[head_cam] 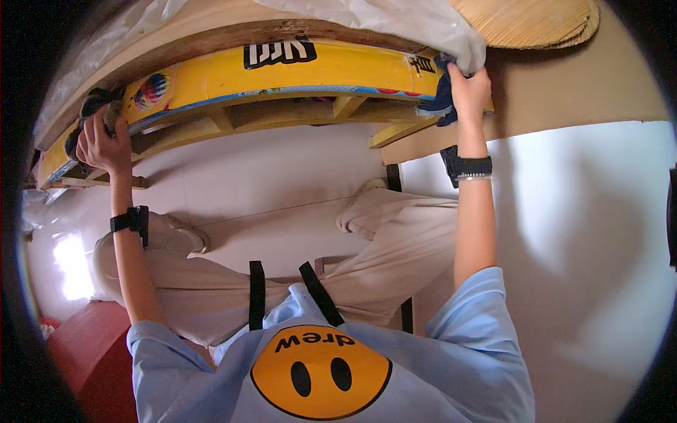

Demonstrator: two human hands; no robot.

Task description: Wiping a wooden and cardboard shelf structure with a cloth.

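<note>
A yellow printed sheet (211,79) with blue edging covers the front of a long wooden frame (296,112) ahead of me. At its left part, my left hand (103,143) has its fingers curled around a dark cloth (95,103), with a greyish piece by the fingertips. My right hand (469,90) pinches the gathered end of a whitish translucent plastic sheet (402,21) at the frame's right end. Against this hand and over the yellow sheet's end lies a dark blue cloth (444,100). My fingertips are partly hidden at both places.
A ridged, straw-coloured round-edged piece (529,21) lies on the tan surface (571,90) at the upper right. Wooden crosspieces show under the yellow sheet. My legs are spread below the frame, above a pale floor (254,158). A dark red surface (95,354) stands at lower left.
</note>
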